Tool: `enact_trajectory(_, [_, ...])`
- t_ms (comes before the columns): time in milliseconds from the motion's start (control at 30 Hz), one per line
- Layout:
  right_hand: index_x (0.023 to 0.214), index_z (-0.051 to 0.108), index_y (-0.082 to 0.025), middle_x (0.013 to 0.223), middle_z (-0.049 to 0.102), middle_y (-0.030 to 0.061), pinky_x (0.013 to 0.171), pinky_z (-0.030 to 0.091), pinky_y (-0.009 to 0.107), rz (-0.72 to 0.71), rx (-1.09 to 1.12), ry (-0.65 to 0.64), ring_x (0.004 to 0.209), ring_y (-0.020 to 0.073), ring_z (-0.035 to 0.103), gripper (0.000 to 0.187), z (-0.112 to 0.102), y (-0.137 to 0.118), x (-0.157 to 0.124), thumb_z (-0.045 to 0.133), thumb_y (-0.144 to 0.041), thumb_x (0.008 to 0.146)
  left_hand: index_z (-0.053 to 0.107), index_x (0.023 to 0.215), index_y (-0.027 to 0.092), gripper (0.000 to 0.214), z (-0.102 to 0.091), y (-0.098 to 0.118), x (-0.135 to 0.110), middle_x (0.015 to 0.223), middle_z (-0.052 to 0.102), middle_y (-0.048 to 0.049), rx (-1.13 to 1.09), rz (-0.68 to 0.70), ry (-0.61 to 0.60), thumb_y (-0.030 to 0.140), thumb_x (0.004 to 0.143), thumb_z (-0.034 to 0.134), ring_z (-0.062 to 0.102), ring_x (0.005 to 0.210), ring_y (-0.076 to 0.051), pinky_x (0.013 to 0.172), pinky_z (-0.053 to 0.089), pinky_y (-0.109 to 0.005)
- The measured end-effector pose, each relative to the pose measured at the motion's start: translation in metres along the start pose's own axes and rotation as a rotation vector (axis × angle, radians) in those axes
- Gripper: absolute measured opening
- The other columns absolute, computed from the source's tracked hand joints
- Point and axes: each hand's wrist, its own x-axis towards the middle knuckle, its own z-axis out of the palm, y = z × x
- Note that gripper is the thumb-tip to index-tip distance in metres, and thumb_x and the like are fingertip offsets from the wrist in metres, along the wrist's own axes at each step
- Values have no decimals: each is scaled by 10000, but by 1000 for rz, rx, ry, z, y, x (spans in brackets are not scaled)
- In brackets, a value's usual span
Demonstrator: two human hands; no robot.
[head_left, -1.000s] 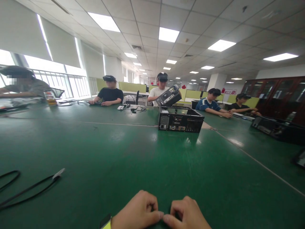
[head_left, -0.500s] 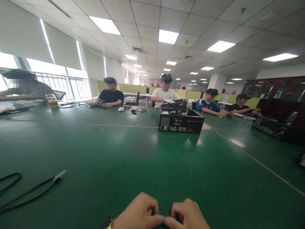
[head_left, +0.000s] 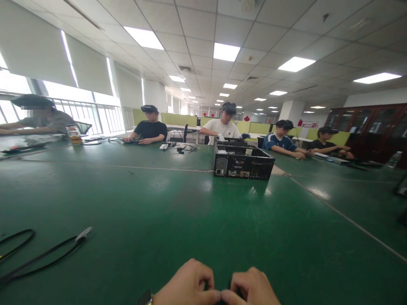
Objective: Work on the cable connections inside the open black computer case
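Note:
At the bottom edge of the head view, my left hand (head_left: 190, 283) and my right hand (head_left: 253, 284) rest low over the green table (head_left: 178, 220). The fingers of both are curled inward and the thumb tips meet. Something dark shows under the curled fingers, but whether it is an object or shadow I cannot make out. On my left wrist is a watch (head_left: 145, 298). Black cables (head_left: 47, 250) lie on the table to the left, apart from my hands.
Across the table stands an open black computer case (head_left: 243, 166), with a gloved person (head_left: 219, 126) behind it. Several other people sit along the far side. A cup of amber liquid (head_left: 74, 136) stands at the left, a clear bottle (head_left: 394, 159) at the right.
The gloved person's hands and the dark part over the computer case are lower. At the right, the large black case is no longer where it stood. My hands stay almost the same.

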Motion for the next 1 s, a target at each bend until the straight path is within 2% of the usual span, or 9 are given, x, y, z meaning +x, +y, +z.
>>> enact_trajectory(233, [608,619,-196,561,586,-14,559,233,245,-18,-14,14,556,90,445,472,1,1,2,451,-603,780,653,658,167,170,1,-3,0,480,381,76,11,11,-6,325,700,607,330,485,-69,445,220,-211])
enact_trajectory(600, [601,614,-197,578,606,-14,575,237,248,-14,-40,26,587,100,468,443,3,2,0,471,-574,784,649,642,169,192,1,-1,-1,472,381,72,35,42,27,340,713,598,332,478,-70,447,220,-208])
enact_trajectory(1000, [555,541,-173,534,545,-21,557,213,249,-43,-58,13,559,92,412,466,0,2,-1,475,-563,801,647,629,172,180,1,4,-4,463,366,72,54,60,39,326,713,603,317,468,-66,446,204,-214])
